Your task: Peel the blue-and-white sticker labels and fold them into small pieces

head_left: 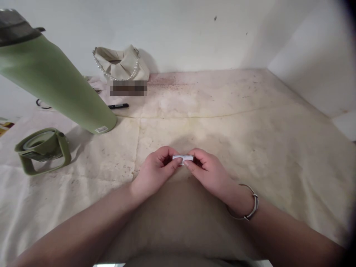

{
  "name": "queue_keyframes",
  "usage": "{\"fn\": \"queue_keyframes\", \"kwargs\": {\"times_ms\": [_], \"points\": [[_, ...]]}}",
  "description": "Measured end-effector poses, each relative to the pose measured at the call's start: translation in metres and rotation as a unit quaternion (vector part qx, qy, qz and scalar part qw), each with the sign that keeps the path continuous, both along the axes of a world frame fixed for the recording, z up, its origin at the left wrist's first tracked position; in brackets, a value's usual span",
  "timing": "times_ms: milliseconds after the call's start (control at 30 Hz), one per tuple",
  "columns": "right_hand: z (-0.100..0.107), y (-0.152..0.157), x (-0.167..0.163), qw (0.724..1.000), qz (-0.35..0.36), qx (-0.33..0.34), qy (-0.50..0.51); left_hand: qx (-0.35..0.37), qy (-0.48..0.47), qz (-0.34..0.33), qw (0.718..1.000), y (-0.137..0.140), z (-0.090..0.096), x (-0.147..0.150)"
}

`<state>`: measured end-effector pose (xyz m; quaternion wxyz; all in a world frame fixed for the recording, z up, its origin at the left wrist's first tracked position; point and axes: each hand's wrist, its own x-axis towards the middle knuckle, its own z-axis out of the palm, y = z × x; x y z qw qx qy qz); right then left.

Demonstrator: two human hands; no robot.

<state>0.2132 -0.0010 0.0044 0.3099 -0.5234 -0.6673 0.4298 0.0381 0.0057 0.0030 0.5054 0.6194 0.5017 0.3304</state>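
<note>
White block [190,158]: between both hands, over the cloth [250,148]; any print unreadable
Left hand [157,167]: pinched on its left end
Right hand [208,168]: pinched on its right end
Bottle [63,81] sticker [101,129]: illegible

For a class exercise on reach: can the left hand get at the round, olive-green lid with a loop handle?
Probably yes. The tall, pale-green cylindrical bottle stands behind the direct path across the cream cloth to the lid, though the left hand should first release the small white rectangular object.
</note>
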Motion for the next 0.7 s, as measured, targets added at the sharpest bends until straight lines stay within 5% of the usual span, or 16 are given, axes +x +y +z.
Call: {"fn": "queue_keyframes", "kwargs": {"times_ms": [433, 700], "points": [[-0.001, -0.003, -0.001, 0.998, -0.021, 0.009, 0.06, -0.014, -0.05, 0.009, 0.999, 0.001, 0.001, 0.0], [-0.001, -0.006, -0.002, 0.997, 0.0, 0.08, 0.016, -0.097, -0.082, -0.008, 0.992, 0.002, 0.011, -0.001]]}}
